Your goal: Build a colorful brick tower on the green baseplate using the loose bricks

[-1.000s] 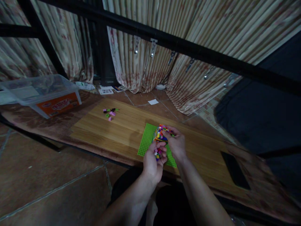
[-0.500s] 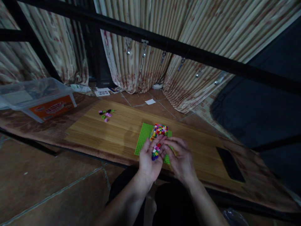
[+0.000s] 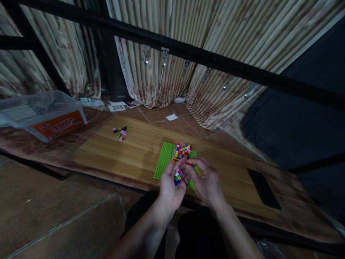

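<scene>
My left hand [image 3: 169, 189] is palm up and cupped around several small toy bricks [image 3: 178, 176], white, pink, green, yellow and purple among them. Between the fingertips of my right hand [image 3: 208, 181] is a small red brick [image 3: 187, 163], held just beside the left fingers. Beyond both hands, a multicoloured block of bricks [image 3: 182, 149] sits on a green studded baseplate [image 3: 163, 162]. The hands cover the near part of the plate.
Loose pink, green and black bricks [image 3: 122, 132] lie on the wooden board [image 3: 137, 154] to the left. A clear plastic box [image 3: 56, 104] with an orange label stands further left. At the right lies a black phone-like slab [image 3: 263, 188]. A dark metal bar [image 3: 199, 52] with hooks crosses above.
A red brick that lay among the others in my left palm is now pinched in my right fingertips. My right hand has drawn slightly away from the left fingers.
</scene>
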The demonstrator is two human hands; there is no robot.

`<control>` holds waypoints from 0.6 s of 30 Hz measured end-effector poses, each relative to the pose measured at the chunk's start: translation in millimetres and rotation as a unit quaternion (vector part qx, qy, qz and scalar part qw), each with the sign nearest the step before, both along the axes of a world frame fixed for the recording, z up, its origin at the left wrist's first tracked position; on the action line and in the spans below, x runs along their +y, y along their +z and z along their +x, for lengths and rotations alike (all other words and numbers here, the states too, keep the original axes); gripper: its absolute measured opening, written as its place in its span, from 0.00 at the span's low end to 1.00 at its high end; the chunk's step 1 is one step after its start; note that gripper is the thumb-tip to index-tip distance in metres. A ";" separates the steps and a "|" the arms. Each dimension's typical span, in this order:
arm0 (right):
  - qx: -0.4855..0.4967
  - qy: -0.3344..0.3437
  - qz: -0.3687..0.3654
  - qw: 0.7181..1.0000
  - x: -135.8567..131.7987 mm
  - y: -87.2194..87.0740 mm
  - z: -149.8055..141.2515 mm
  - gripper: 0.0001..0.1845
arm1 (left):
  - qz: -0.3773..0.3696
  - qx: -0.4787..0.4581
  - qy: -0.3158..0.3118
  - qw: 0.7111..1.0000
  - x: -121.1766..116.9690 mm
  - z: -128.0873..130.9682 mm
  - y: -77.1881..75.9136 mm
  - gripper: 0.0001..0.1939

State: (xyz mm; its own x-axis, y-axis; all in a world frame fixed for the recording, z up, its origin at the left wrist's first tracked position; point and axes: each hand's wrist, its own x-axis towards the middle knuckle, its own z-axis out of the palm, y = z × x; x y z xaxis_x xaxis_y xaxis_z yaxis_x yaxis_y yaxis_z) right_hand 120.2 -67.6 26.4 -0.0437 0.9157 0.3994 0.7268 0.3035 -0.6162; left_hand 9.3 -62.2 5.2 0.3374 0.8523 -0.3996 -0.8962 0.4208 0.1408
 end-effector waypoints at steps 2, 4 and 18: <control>0.075 -0.018 -0.023 0.997 3.9 -1.4 0.2 0.08 | -0.034 0.054 -0.010 0.998 0.3 3.2 -6.1 0.15; 0.140 -0.027 -0.039 0.989 10.3 -4.5 0.4 0.08 | -0.065 0.103 -0.036 0.992 0.2 6.2 -10.7 0.13; -0.008 0.028 0.004 1.000 59.1 1.0 2.2 0.12 | -0.114 0.152 -0.001 0.982 0.0 11.0 -9.5 0.06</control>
State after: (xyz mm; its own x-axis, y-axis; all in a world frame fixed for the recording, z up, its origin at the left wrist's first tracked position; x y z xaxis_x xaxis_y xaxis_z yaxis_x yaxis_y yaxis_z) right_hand 122.4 -8.6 27.4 -0.1004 0.9082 0.4063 0.7183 0.3487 -0.6020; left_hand 20.3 -62.2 -4.4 0.1743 0.7278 -0.6632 -0.8264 0.4744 0.3034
